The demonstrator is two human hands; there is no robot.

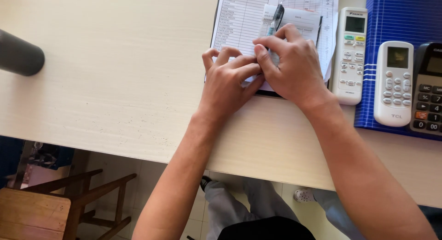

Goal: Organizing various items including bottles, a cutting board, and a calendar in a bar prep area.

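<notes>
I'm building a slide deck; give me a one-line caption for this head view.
Left hand and right hand press a pen on printed sheets, beside two white remotes.

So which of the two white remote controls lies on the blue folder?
The right-hand white remote control, beside the black calculator, lies on the blue folder. The other white remote rests on the pale wooden desk.

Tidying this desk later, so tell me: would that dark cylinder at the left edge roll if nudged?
Probably. The dark cylinder lies on its side on the smooth desk, so a sideways nudge could roll it. Nothing nearby looks set to stop it. Its weight cannot be told.
</notes>
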